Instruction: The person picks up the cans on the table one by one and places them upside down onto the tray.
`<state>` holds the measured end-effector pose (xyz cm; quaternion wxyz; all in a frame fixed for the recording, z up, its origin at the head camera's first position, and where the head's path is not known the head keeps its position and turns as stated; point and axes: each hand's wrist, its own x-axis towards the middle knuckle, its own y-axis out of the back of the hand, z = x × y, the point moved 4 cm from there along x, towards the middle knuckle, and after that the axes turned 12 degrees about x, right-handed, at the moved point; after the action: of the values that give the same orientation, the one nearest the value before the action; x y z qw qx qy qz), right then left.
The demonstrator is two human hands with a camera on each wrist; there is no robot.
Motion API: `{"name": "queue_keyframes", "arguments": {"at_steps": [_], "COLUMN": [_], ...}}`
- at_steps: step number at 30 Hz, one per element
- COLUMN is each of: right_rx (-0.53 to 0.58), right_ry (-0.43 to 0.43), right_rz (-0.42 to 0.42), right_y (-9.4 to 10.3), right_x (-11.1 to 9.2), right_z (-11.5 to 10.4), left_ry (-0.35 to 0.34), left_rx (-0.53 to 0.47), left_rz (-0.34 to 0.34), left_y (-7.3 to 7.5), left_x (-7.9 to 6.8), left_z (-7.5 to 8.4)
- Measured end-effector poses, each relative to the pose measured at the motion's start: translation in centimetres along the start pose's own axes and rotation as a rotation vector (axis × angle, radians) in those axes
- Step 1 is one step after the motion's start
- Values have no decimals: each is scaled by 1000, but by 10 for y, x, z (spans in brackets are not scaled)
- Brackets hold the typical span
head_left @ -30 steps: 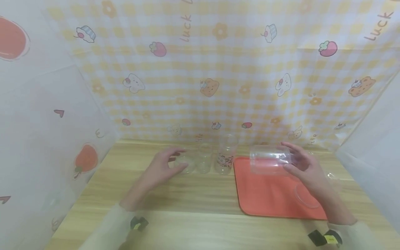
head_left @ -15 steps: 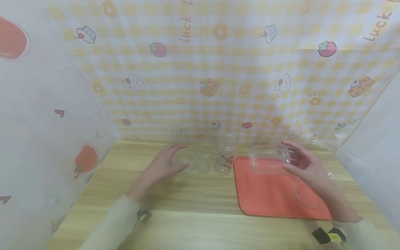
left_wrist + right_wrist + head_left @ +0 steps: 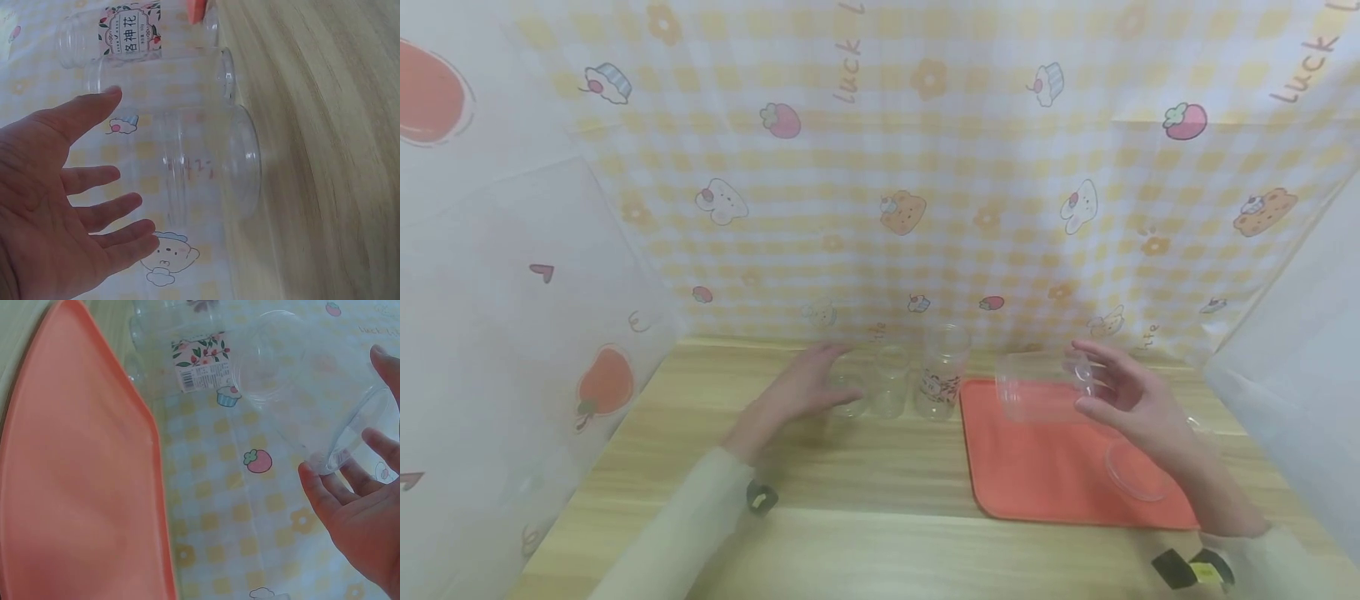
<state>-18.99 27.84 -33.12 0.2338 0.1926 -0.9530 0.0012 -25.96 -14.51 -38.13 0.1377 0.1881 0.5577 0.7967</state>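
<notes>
My right hand [image 3: 1138, 408] holds a clear wide jar [image 3: 1045, 385] on its side over the red tray [image 3: 1037, 467], fingertips and thumb at the rim of one end, as the right wrist view also shows. My left hand [image 3: 801, 387] has its fingers spread beside a short clear jar [image 3: 212, 169] standing upright at the left end of a row. In the left wrist view, its palm faces that jar with nothing held. Beside the short jar stand a narrower clear jar [image 3: 891, 392] and a taller jar [image 3: 942, 387] with a floral label [image 3: 131, 28].
A round clear disc-like piece [image 3: 1135, 471] lies on the tray's right part, near my right forearm. Another clear item [image 3: 1198, 425] sits past the tray, partly behind that arm. A patterned cloth [image 3: 925, 167] rises right behind the row of jars.
My left hand has shifted a little to the right and away from me, beside the short jar, its forearm following. My right hand keeps hold of the wide jar almost in place.
</notes>
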Motion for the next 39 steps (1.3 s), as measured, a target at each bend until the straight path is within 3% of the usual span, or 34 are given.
{"name": "queue_keyframes", "arguments": {"at_steps": [17,32,39], "right_rx": [-153,-188,-161], "right_ry": [5,-10,6], "right_rz": [-17,-24,-43], "right_y": [-7,-7,-9], "right_x": [6,4,6], "right_z": [-6,-4,-1], "left_ry": [23,35,43], "left_rx": [27,69,126], "left_rz": [-79,-88,-111], "left_y": [-13,-20,-15], "left_x": [11,15,19], "left_z": [-6,-2,3]}}
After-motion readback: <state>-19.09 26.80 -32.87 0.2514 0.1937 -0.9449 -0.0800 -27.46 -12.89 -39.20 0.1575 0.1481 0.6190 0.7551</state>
